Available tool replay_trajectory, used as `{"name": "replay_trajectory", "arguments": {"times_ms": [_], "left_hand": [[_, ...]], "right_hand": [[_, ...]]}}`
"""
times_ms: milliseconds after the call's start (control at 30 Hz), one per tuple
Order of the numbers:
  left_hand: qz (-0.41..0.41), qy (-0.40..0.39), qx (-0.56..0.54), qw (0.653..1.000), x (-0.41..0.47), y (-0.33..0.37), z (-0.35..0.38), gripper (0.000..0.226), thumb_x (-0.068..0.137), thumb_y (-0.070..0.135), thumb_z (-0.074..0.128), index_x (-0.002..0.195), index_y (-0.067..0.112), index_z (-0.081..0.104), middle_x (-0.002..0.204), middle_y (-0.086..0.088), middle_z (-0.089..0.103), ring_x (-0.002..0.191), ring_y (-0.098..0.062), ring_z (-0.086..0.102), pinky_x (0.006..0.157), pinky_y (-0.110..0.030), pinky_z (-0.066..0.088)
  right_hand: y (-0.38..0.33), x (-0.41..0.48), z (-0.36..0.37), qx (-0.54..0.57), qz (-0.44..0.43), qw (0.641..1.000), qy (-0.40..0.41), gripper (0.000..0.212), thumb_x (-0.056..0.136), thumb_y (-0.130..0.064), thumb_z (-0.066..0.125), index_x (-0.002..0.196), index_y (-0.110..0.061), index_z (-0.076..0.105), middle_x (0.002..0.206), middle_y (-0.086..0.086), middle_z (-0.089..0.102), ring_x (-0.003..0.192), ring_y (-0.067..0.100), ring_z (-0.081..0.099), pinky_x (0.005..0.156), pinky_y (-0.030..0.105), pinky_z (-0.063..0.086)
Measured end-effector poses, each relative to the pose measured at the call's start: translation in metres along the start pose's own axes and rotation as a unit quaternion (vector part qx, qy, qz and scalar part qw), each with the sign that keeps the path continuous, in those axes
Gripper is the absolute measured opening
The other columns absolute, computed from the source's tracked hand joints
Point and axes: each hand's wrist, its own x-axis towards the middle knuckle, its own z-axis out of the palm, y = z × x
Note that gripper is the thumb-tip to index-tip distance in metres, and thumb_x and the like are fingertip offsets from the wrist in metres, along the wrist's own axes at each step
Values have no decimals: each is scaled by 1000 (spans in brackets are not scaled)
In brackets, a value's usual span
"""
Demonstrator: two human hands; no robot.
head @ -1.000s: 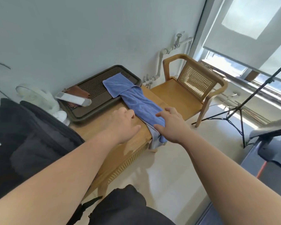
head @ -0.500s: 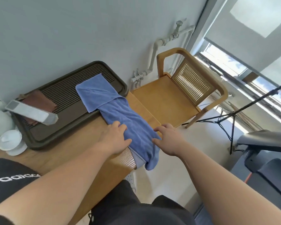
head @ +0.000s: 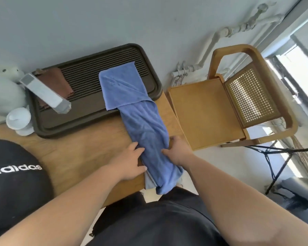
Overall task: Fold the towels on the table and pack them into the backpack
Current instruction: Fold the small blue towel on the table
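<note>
A long blue towel [head: 142, 121] lies bunched along the right end of the wooden table [head: 82, 151], its far end spread over a dark tray, its near end hanging over the table's front edge. A pale grey towel [head: 149, 181] peeks out beneath it at that edge. My left hand [head: 130, 162] presses on the towel's left side and my right hand [head: 178, 151] grips its right side, fingers curled into the cloth. A black backpack [head: 12, 180] with white lettering sits at the left on the table.
A dark slatted tray [head: 89, 121] holds a brown cloth [head: 55, 84] and a grey box [head: 46, 94]. A white cup [head: 18, 119] and pale plush toy [head: 4, 89] stand at the left. A wooden cane chair [head: 226, 107] is right of the table; a tripod [head: 277, 158] stands beyond.
The view has swung down and closer over the table. Both hands have closed in on the towel's near part, gathering it narrower between them.
</note>
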Motion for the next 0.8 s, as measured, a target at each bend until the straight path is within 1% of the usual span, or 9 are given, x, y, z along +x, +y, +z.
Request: {"name": "replay_trajectory", "arguments": {"times_ms": [100,167,300,367,500,567,667,700,800], "left_hand": [[-49,19,-57,997,-1,18,9,84,90,56,62,158,23,25,168,0,4,149,-24,25,117,-36,31],[-91,49,-146,984,1,30,18,82,90,50,66,156,18,30,167,-1,7,149,-21,25,118,-29,27],[-190,151,-299,923,7,50,27,60,87,38,74,137,14,51,147,-2,35,127,-14,46,100,-16,29],[-233,184,-372,879,8,61,30,52,88,36,74,131,16,53,135,5,38,116,-9,48,94,-16,35],[-269,214,-531,775,17,91,33,40,89,31,73,122,20,53,121,9,57,100,-4,61,79,-17,49],[-264,194,-646,690,27,110,27,42,90,31,72,125,19,53,118,5,65,102,-12,67,89,-32,55],[-225,146,-771,578,36,140,5,20,98,25,62,117,23,57,110,5,69,97,-14,68,85,-36,54],[-206,130,-779,578,38,148,-3,15,101,24,58,115,25,57,110,6,68,97,-13,66,87,-37,53],[-198,142,-684,688,41,160,-12,17,103,25,53,120,23,54,101,12,59,87,-4,55,76,-26,46]], "right_hand": [[-4,15,-5,-5,-45,999,-25,17,82,-40,66,92,-27,61,84,-5,67,80,18,64,73,38,55],[-9,22,-7,15,-84,995,-56,19,87,-32,63,72,-23,55,68,-7,59,65,14,56,63,35,49],[-8,31,-13,113,-129,981,-94,11,94,-23,53,90,-19,61,82,-2,65,81,20,62,69,34,50],[1,33,-24,200,-84,968,-123,18,96,-28,47,105,-23,61,100,-1,68,93,20,66,81,40,57],[18,36,-55,265,-59,950,-156,18,104,-32,44,112,-23,57,114,0,65,100,17,64,75,31,52],[21,38,-69,267,-79,950,-144,16,104,-31,45,109,-22,58,113,3,67,100,20,65,81,36,56],[15,38,-91,245,-136,954,-103,13,104,-27,48,101,-22,59,99,0,67,86,16,64,76,32,52],[12,38,-99,228,-160,957,-87,13,104,-26,48,99,-20,58,94,1,65,81,15,59,71,31,48],[5,37,-119,171,-221,958,-69,16,102,-25,50,99,-10,55,90,14,61,76,17,51,66,34,42]]}}
